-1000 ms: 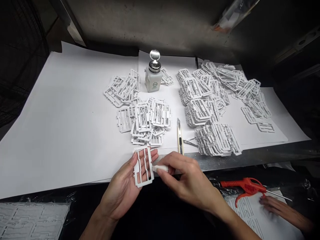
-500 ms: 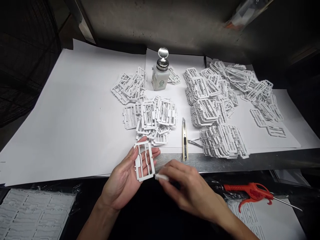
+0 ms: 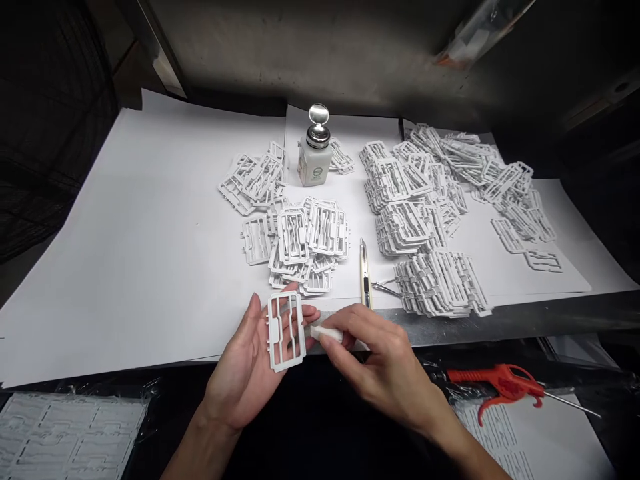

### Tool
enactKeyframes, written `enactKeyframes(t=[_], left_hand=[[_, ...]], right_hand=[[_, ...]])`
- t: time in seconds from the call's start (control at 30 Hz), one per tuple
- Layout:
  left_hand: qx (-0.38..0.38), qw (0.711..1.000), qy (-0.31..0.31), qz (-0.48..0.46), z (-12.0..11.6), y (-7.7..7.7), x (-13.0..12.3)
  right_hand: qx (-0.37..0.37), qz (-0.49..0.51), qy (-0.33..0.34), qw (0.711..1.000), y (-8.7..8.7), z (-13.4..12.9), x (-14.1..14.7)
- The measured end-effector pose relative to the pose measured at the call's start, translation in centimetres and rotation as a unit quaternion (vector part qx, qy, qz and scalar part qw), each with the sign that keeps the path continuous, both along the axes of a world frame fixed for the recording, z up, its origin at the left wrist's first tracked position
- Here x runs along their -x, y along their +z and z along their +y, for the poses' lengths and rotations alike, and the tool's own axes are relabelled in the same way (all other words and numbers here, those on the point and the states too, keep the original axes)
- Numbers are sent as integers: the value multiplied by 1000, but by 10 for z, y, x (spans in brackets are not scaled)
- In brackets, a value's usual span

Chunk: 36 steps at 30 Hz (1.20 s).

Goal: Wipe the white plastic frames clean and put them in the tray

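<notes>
A thin white plastic frame [image 3: 274,330] with slots and lengthwise bars rests across the fingers of my left hand [image 3: 243,377], palm up. My left thumb is lifted off it, and the fingers show through its openings. Just to the right, my right hand [image 3: 387,363] pinches a small white wad [image 3: 327,333], like folded cloth or cotton, between thumb and fingers. The wad sits close to the frame's right edge; I cannot tell whether they touch. Beyond the hands lies a loose pile of similar white frames [image 3: 293,237].
A utility knife [image 3: 365,273] and small metal-handled pliers [image 3: 386,289] lie right of the pile. A pump bottle [image 3: 315,163] with its lid up stands behind. Stacked frames [image 3: 440,283] fill the right. A red air blow gun [image 3: 500,383] is at lower right, packed parts [image 3: 75,427] lower left.
My right hand has moved slightly up, showing more of the wad. My left thumb has lifted off the frame. The whole view has shifted a little.
</notes>
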State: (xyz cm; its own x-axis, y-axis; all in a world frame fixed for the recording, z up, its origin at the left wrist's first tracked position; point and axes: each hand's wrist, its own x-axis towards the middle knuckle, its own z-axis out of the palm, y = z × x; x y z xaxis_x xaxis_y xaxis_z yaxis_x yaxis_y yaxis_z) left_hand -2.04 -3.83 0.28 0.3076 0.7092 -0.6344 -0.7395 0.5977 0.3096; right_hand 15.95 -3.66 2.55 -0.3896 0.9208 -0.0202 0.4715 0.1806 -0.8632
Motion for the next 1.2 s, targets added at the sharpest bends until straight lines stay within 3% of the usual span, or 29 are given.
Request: enactKeyframes(t=[0.17, 0.27, 0.43, 0.67, 0.77, 0.9, 1.13, 1.2], left_hand=[[20, 1000, 5, -15, -1, 0, -5], [30, 1000, -1, 7, -6, 0, -6], [8, 999, -39, 12, -7, 2, -5], [-21, 998, -37, 45, 7, 6, -2], [-53, 996, -60, 27, 8, 7, -2], [-34, 996, -87, 6, 4, 7, -5], [11, 997, -69, 43, 0, 8, -10], [12, 996, -77, 49, 2, 8, -8]], right_hand=[[-46, 60, 23, 997, -2, 10, 26], [-63, 48, 0, 997, -3, 24, 33], [-44, 60, -62, 995, 5, 35, 18], [-24, 87, -113, 989, 5, 25, -1], [-16, 85, -110, 990, 1, 24, -3], [-25, 79, -110, 991, 1, 28, 3], [-56, 7, 13, 998, 2, 29, 25], [-58, -25, 3, 998, 1, 30, 19]])
